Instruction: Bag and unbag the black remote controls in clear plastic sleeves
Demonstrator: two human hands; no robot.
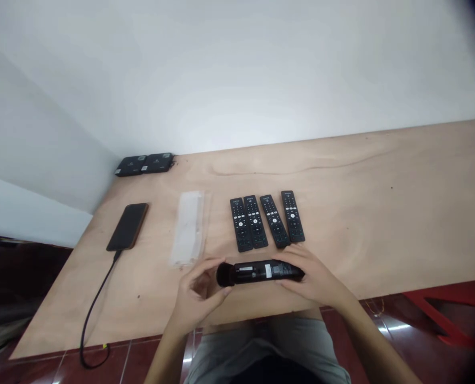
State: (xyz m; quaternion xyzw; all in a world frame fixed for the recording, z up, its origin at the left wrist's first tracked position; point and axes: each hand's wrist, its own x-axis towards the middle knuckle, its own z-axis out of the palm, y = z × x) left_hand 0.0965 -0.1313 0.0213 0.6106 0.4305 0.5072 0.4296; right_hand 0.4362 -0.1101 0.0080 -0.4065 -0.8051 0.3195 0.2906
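Observation:
A black remote control (257,271) is held lengthwise between my two hands over the table's front part, its back with white labels facing up. My left hand (199,293) curls around its wider, dark left end, thumb below and fingers above. Whether that end is a separate piece, I cannot tell. My right hand (311,274) grips the right end, fingers along the top edge and thumb along the bottom. Just beyond, several more black remotes lie face up: a left one (241,225), its close neighbour (255,221), a slanted one (274,221) and a right one (292,216).
On the wooden table (361,213), clear plastic sleeves (189,226) lie left of the remotes. Farther left is a phone (127,226) with a black cable (97,304) hanging over the front edge. Two black boxes (144,164) sit by the wall. A red stool (441,309) stands at right.

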